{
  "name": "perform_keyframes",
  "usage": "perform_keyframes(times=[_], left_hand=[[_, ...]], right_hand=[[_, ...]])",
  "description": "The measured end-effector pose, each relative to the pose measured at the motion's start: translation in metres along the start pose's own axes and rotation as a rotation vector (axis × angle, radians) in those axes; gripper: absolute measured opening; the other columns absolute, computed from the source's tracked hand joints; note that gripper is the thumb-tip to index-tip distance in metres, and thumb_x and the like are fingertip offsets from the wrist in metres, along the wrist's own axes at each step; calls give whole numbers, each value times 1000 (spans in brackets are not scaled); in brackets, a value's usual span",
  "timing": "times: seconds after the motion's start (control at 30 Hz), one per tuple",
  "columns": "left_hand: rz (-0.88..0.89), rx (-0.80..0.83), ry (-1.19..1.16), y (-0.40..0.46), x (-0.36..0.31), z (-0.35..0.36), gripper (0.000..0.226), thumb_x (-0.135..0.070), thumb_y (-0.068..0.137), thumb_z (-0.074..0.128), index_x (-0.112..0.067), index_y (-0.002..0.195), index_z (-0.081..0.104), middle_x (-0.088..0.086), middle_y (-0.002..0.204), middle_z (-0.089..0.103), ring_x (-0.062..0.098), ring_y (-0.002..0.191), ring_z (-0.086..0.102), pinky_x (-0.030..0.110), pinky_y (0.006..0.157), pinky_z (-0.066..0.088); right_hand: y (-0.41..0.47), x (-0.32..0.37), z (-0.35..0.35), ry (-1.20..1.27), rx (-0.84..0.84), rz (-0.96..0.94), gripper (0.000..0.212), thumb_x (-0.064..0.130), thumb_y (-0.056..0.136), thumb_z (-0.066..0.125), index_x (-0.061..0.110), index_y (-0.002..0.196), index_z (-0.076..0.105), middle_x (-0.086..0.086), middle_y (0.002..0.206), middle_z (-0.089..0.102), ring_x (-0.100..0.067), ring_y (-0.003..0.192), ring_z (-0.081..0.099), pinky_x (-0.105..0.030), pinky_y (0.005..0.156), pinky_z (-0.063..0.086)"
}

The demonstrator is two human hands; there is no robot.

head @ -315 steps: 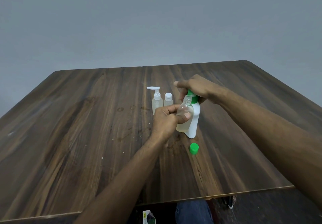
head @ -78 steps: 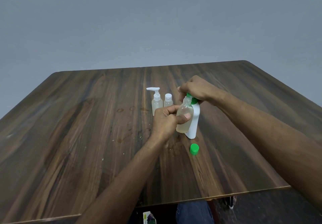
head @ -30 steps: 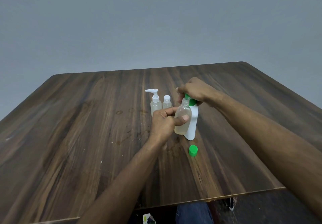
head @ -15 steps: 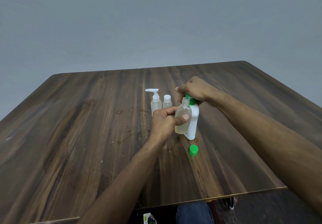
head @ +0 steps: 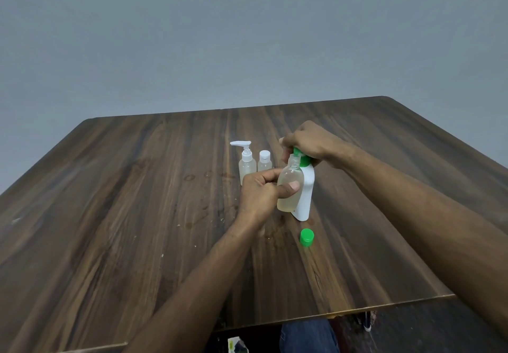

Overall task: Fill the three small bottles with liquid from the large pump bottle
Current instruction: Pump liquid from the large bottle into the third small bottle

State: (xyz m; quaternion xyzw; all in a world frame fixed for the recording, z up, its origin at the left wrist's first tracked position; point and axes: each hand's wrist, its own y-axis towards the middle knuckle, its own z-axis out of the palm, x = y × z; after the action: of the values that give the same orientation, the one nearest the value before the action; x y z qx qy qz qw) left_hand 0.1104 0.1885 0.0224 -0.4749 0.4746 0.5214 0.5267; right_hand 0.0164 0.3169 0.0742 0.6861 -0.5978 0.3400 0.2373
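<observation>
A white large pump bottle (head: 307,196) with a green pump head stands near the middle of the wooden table (head: 110,215). My right hand (head: 308,141) lies over its pump head. My left hand (head: 261,190) holds a clear small bottle (head: 290,185), uncapped, with its mouth up under the green nozzle. Pale yellowish liquid fills its lower part. Its green cap (head: 306,237) lies on the table in front. Two other small bottles stand behind my left hand: a clear bottle with a white pump top (head: 246,160) and a clear bottle with a white cap (head: 264,160).
The table's near edge runs close below my forearms, and a blue-clad knee (head: 308,336) shows beneath it. Small wet marks and specks dot the wood around the bottles. A plain grey wall stands behind the table.
Both hands keep their hold on the pump bottle and the small bottle. Over ten seconds, the view has shifted slightly; the liquid level shows no clear difference.
</observation>
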Motion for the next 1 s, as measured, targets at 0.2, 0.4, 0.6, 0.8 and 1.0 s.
perform_keyframes(times=[0.2,0.4,0.6,0.8,1.0], left_hand=[[-6,2,3,0,0,0,22,0,76,71,-18,88,74,-9,76,73,4,68,65,32,73,55],[-10,2,-6,1,1,0,23,1,76,71,-16,90,74,-4,79,73,8,69,65,32,72,55],[-2,-3,-1,1,1,0,22,0,76,71,-18,88,74,-8,78,73,3,67,65,35,75,56],[-1,8,-14,-1,1,0,22,1,77,70,-18,88,74,-12,73,72,-1,64,65,30,71,56],[7,-6,-5,0,2,0,23,1,77,71,-11,96,74,-11,75,73,0,64,65,23,64,56]], right_hand=[[-4,6,-4,92,72,44,46,48,96,59,9,72,65,-9,78,73,-20,62,64,-28,61,52],[-1,1,-1,32,20,13,38,34,98,59,4,77,69,-8,74,71,-20,58,62,-29,58,50],[-1,1,-1,7,11,-2,42,40,97,60,4,77,69,-12,81,73,-19,58,62,-28,57,49],[-4,4,-4,87,71,41,44,46,97,59,9,74,66,-9,80,74,-19,62,65,-28,60,52],[-1,-3,0,38,-20,-8,35,30,97,60,4,77,71,-15,82,73,-19,58,62,-25,53,48]])
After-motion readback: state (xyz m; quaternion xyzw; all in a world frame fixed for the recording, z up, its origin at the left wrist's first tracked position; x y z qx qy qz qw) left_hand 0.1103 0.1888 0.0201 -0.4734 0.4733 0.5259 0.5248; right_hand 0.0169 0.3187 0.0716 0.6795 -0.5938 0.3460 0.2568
